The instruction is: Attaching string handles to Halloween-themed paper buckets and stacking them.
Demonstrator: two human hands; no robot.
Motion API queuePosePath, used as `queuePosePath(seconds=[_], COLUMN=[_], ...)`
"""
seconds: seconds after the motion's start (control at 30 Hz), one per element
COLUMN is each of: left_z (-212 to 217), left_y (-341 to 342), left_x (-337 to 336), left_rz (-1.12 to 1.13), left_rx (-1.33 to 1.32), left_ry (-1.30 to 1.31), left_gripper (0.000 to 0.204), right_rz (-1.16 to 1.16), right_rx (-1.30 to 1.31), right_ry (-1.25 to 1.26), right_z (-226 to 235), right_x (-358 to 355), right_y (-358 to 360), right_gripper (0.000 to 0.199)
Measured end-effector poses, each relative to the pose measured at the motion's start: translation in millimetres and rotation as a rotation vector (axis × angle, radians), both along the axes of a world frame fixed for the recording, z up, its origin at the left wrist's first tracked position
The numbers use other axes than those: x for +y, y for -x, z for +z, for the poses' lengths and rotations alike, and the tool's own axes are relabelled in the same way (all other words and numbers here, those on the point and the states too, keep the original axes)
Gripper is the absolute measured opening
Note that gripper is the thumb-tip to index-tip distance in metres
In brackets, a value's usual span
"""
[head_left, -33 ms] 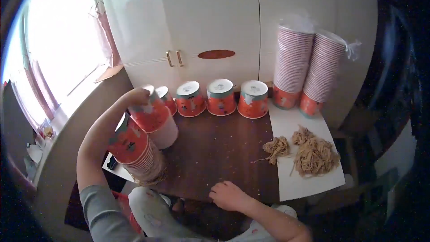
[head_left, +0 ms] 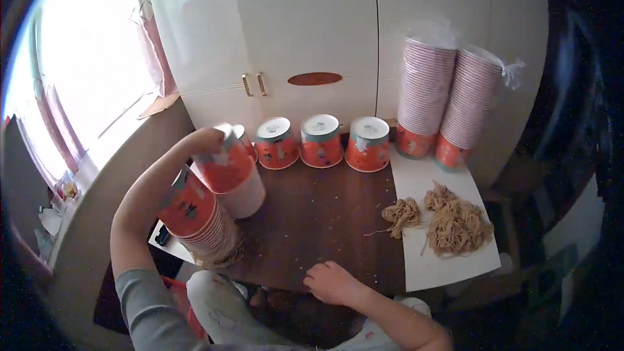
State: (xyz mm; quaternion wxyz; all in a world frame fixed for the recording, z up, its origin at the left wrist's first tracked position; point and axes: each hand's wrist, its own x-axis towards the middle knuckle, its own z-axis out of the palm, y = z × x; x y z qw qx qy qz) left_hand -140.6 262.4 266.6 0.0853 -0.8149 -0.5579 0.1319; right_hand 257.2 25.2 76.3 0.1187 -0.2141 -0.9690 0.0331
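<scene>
At the left of the table, my left hand grips the upper end of an upside-down orange and teal paper tub, its fingertips partly hidden behind the rim. A plain white cylindrical part shows beneath that tub. Close beside it, under my left forearm, leans a stack of nested tubs with brown yarn around its lower end. My right hand rests on the near table edge, fingers loosely bent and slightly apart, holding nothing I can see.
Along the back stand several upturned orange tubs. Two tall plastic-wrapped tub stacks rise at the back right. A big heap of brown yarn lies on a white sheet, with a smaller yarn bundle at its left edge.
My left hand and the gripped tub have shifted slightly to the right, together with the white part below it. My right hand stays where it was.
</scene>
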Motion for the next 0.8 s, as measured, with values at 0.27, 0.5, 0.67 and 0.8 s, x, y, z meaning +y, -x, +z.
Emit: queuePosePath(seconds=[0.27, 0.5, 0.67, 0.8], left_z=[27, 60, 78, 106], left_y=[-211, -274, -268, -254], left_x=[-99, -137, -136, -131], left_rz=[-0.200, -0.459, -0.571, -0.585], left_rx=[-0.090, -0.151, -0.280, -0.382], left_ry=[0.031, 0.072, 0.069, -0.004], left_gripper=[0.022, 0.016, 0.018, 0.023], right_rz=[-0.273, -0.543, -0.454, -0.483], right_rx=[0.228, 0.502, 0.554, 0.597], right_ry=[-0.065, -0.069, -0.178, -0.155], right_z=[19, 35, 39, 38], right_x=[25, 26, 23, 23], right_y=[-13, -27, -37, -45], right_gripper=[0.009, 0.011, 0.012, 0.010])
